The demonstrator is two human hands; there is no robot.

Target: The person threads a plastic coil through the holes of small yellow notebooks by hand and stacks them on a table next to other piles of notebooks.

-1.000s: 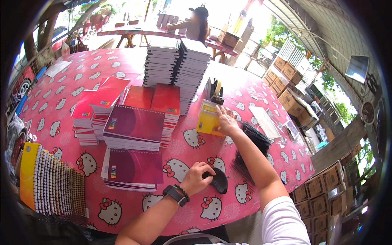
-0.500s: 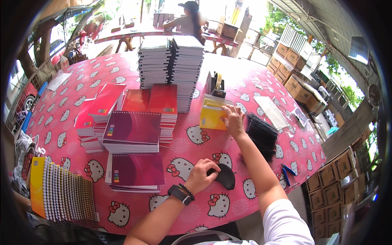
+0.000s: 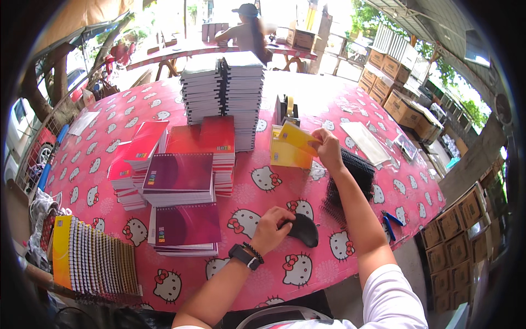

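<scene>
My right hand (image 3: 327, 151) pinches the edge of a small yellow notebook cover (image 3: 297, 137), which is tilted and raised over the rest of the yellow covers (image 3: 286, 158) on the table. At the front middle, my left hand (image 3: 272, 228) has its fingers curled on one end of a black, curved, smooth object (image 3: 304, 230) lying on the tablecloth; its kind is not plain. Under and beside my right forearm sits a pile of black spiral binding coils (image 3: 356, 178). Purple notebooks (image 3: 181, 171) and red notebooks (image 3: 217, 133) are stacked to the left.
Two tall stacks of black-bound white notebooks (image 3: 245, 104) rise at the back. A tape dispenser (image 3: 287, 112) stands behind the yellow covers. Blue-handled pliers (image 3: 391, 225) lie at the right edge. Spiral-bound yellow notebooks (image 3: 96, 257) line the left front. A person (image 3: 249, 35) sits at a far table.
My right hand has lifted a yellow cover off the others and turned it at a tilt. My left hand stays at the black object. The whole view has shifted slightly.
</scene>
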